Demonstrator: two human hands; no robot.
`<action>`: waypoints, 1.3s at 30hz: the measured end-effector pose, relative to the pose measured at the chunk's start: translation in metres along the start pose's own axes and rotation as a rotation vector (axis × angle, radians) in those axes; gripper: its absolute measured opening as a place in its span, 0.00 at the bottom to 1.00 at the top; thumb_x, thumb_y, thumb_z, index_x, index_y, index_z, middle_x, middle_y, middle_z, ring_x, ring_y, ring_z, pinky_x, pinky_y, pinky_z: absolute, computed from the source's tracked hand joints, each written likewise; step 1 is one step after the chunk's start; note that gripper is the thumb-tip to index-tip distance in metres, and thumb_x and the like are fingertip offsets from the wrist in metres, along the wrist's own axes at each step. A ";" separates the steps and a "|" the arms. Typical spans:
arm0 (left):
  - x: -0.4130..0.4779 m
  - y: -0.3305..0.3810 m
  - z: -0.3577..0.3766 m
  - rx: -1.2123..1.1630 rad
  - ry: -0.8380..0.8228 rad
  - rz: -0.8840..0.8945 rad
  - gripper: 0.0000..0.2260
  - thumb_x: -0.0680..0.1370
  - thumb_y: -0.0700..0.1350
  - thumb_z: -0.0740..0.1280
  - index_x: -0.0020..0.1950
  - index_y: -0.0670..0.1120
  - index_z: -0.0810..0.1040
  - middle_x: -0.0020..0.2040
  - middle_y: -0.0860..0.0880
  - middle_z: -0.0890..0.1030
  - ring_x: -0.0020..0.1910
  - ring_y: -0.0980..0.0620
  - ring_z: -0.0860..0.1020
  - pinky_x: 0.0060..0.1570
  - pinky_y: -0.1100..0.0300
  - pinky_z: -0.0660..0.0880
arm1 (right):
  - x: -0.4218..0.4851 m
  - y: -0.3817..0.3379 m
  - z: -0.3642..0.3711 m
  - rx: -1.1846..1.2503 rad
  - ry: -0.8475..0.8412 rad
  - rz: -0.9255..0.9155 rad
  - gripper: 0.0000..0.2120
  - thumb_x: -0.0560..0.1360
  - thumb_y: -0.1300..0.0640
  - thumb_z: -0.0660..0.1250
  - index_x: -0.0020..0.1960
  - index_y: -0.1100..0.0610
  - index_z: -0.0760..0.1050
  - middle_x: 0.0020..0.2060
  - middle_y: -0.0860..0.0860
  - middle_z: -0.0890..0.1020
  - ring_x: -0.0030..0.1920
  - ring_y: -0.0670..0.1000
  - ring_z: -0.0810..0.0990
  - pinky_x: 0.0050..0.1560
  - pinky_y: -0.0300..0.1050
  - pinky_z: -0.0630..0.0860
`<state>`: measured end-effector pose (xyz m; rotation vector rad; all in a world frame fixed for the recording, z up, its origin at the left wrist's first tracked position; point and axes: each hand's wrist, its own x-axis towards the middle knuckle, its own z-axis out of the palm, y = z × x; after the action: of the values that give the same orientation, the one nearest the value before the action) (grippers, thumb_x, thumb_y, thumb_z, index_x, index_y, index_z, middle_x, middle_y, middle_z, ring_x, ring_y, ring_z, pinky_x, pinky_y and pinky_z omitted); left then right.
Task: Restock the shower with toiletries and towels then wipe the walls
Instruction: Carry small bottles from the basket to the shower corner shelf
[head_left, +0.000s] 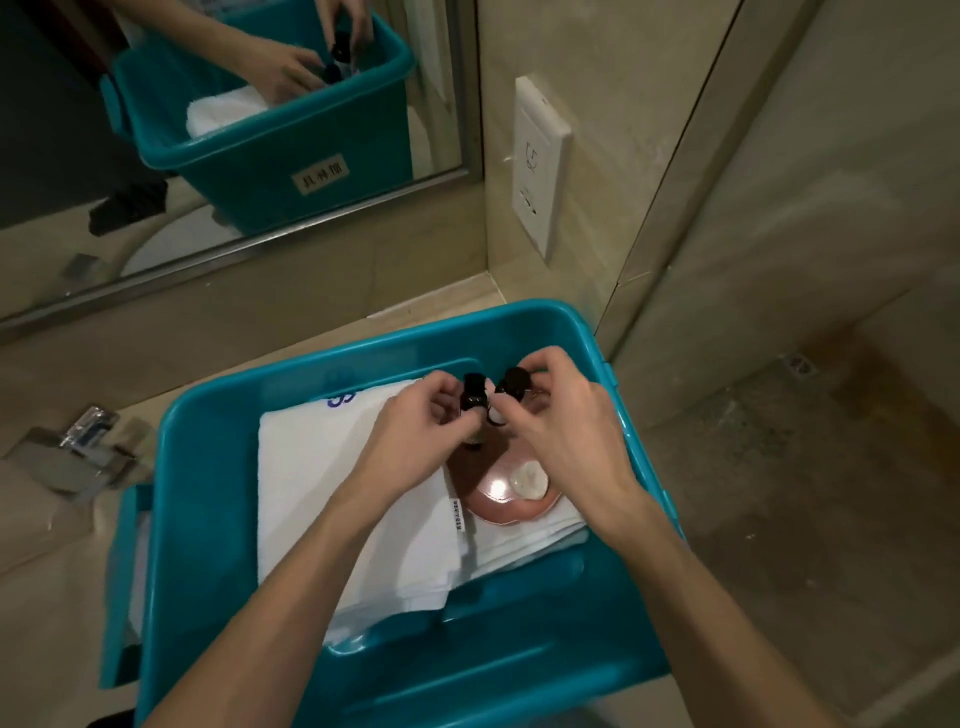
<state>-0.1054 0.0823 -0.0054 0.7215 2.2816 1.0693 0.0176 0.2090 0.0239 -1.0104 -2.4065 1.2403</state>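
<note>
A teal plastic bin (218, 519) sits on the vanity counter. Inside it lie folded white towels (332, 483) and a pink soap dish (498, 499) with a white soap piece on it. My left hand (415, 426) grips a small toiletry bottle with a black cap (474, 388) at the far side of the bin. My right hand (561, 421) pinches a second black-capped bottle (514, 382) right beside the first. The bodies of both bottles are mostly hidden by my fingers.
A chrome faucet (72, 457) stands left of the bin. A mirror (208, 130) behind reflects the bin and hands. A white wall socket (537, 161) is on the side wall. A glass shower partition (675, 208) and the shower floor (805, 467) lie to the right.
</note>
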 end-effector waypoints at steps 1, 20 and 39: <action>-0.002 0.002 -0.007 -0.158 -0.001 -0.028 0.07 0.74 0.49 0.74 0.50 0.53 0.80 0.39 0.55 0.81 0.38 0.57 0.78 0.42 0.62 0.74 | -0.002 -0.004 -0.003 0.079 0.009 0.026 0.14 0.71 0.43 0.75 0.51 0.45 0.73 0.42 0.43 0.85 0.41 0.43 0.84 0.45 0.50 0.81; -0.153 0.056 -0.023 -0.781 -0.567 0.084 0.04 0.80 0.47 0.69 0.50 0.48 0.79 0.52 0.48 0.84 0.41 0.50 0.84 0.38 0.56 0.82 | -0.249 -0.055 -0.029 0.713 0.519 0.254 0.07 0.78 0.57 0.70 0.56 0.55 0.82 0.44 0.50 0.88 0.42 0.46 0.84 0.39 0.40 0.80; -0.330 0.199 0.157 -0.650 -0.901 0.353 0.03 0.78 0.47 0.72 0.49 0.50 0.81 0.43 0.52 0.82 0.34 0.57 0.77 0.37 0.56 0.81 | -0.506 0.033 -0.178 0.706 1.100 0.320 0.08 0.78 0.58 0.70 0.56 0.56 0.83 0.48 0.54 0.87 0.45 0.49 0.85 0.40 0.41 0.81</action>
<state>0.2838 0.0594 0.1402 1.0503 0.9956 1.2050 0.4907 -0.0121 0.1497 -1.3369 -0.9196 1.0447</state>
